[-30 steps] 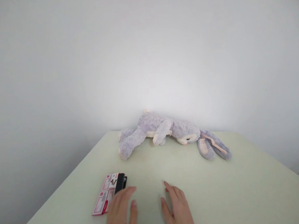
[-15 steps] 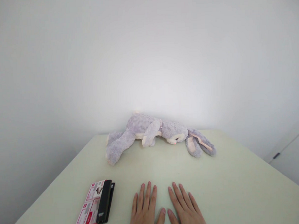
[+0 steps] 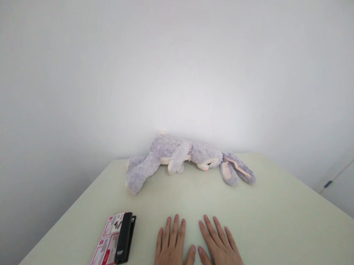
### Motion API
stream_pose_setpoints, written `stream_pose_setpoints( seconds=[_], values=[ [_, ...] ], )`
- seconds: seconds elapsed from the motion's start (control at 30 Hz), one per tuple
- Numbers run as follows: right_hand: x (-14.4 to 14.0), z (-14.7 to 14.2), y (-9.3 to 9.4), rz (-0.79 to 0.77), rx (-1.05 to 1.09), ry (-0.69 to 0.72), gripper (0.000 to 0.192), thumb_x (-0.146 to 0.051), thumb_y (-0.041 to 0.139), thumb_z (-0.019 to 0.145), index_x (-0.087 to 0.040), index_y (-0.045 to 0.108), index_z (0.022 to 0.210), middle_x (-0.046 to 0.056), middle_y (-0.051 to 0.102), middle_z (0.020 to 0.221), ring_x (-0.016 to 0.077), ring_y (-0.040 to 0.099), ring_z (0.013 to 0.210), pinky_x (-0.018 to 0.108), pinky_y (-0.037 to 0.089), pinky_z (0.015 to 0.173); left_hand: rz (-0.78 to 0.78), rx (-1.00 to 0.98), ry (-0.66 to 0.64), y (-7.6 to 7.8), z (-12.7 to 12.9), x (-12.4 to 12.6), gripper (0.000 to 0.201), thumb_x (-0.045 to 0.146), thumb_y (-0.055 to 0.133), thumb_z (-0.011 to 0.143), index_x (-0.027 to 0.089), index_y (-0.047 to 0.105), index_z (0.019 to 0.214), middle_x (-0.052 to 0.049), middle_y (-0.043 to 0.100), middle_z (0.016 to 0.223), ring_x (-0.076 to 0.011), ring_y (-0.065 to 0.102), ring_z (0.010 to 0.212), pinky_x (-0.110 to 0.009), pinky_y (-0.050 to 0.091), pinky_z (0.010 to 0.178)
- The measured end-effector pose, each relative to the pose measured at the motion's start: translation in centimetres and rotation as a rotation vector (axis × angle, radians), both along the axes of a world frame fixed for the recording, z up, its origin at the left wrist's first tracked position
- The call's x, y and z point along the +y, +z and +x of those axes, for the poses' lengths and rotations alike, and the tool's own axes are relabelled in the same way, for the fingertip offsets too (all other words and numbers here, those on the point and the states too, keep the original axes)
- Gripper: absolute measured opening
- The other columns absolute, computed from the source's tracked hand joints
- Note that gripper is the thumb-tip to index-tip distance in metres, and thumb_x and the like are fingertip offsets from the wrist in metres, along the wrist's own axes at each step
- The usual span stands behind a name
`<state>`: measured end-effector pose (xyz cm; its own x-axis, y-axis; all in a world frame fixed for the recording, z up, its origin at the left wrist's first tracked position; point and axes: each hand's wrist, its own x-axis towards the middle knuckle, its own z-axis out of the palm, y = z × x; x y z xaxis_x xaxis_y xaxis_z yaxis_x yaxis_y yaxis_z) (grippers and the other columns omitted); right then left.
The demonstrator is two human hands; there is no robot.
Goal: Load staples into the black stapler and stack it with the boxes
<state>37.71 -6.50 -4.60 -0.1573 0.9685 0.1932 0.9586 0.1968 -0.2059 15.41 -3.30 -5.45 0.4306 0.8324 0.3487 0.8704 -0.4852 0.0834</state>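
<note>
My left hand (image 3: 172,248) and my right hand (image 3: 219,246) lie flat, palms down, side by side on the pale green table (image 3: 271,214) near its front edge, thumbs almost touching. Both hold nothing and their fingers are spread. To the left of my left hand lies a black flat device on a red-and-white printed card (image 3: 114,240), a short gap away. A grey-lilac plush rabbit (image 3: 181,157) lies on its side at the far edge of the table against the wall, ears pointing right.
A plain white wall (image 3: 174,70) rises directly behind the table. At the far right a white cabinet door with a small dark handle (image 3: 328,183) shows beside the table.
One second ago my hands were angled and my left hand touched the card's edge. Both hands have since moved to the middle and flattened. The view shifted rightward. Little differs over the last half second.
</note>
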Motion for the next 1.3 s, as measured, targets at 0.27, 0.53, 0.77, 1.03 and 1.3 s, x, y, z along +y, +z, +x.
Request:
stream_pose_setpoints(
  seconds=[0.27, 0.53, 0.77, 1.03, 1.3],
  values=[
    [-0.2, 0.2, 0.1, 0.053, -0.072, 0.023, 0.063, -0.056, 0.039, 0.102, -0.039, 0.017, 0.159, -0.002, 0.024, 0.162, 0.0378, 0.036, 0.147, 0.065, 0.045, 0.111, 0.044, 0.058, 0.022, -0.2, 0.1, 0.0, 0.067, 0.055, 0.041, 0.101, 0.034, 0.017, 0.161, -0.003, 0.030, 0.165, -0.0335, 0.039, 0.149, -0.055, 0.041, 0.113],
    [-0.1, 0.5, -0.6, 0.127, -0.104, 0.018, 0.063, -0.057, 0.041, 0.102, -0.040, 0.019, 0.159, -0.002, 0.029, 0.161, 0.0364, 0.042, 0.145, 0.061, 0.048, 0.109, 0.054, 0.045, 0.020, -0.3, 0.2, 0.1, 0.068, 0.057, 0.042, 0.101, 0.035, 0.018, 0.161, -0.001, 0.032, 0.165, -0.0330, 0.040, 0.148, -0.053, 0.038, 0.114],
    [0.1, 0.1, -0.7, 0.129, -0.120, -0.003, 0.063, -0.058, 0.042, 0.100, -0.037, 0.026, 0.158, -0.002, 0.030, 0.161, 0.0381, 0.042, 0.144, 0.062, 0.048, 0.108, 0.034, 0.034, 0.018, -0.2, 0.0, 0.0, 0.067, 0.058, 0.041, 0.101, 0.036, 0.019, 0.160, -0.001, 0.031, 0.165, -0.0331, 0.040, 0.148, -0.052, 0.037, 0.114],
    [0.0, 0.2, -0.8, 0.154, -0.107, 0.012, 0.065, -0.056, 0.043, 0.100, -0.038, 0.021, 0.159, -0.001, 0.030, 0.161, 0.0376, 0.042, 0.144, 0.062, 0.048, 0.108, 0.030, 0.044, 0.019, -0.3, 0.0, 0.1, 0.068, 0.058, 0.040, 0.101, 0.035, 0.017, 0.160, -0.002, 0.030, 0.165, -0.0333, 0.039, 0.149, -0.053, 0.038, 0.114],
    [-0.1, 0.1, 0.0, 0.036, -0.112, 0.001, 0.062, -0.055, 0.039, 0.101, -0.038, 0.021, 0.158, -0.002, 0.024, 0.162, 0.0378, 0.036, 0.147, 0.064, 0.046, 0.111, 0.052, 0.063, 0.017, -0.2, 0.1, 0.0, 0.067, 0.056, 0.040, 0.101, 0.034, 0.016, 0.161, -0.002, 0.029, 0.165, -0.0326, 0.038, 0.149, -0.054, 0.040, 0.113]
  ],
)
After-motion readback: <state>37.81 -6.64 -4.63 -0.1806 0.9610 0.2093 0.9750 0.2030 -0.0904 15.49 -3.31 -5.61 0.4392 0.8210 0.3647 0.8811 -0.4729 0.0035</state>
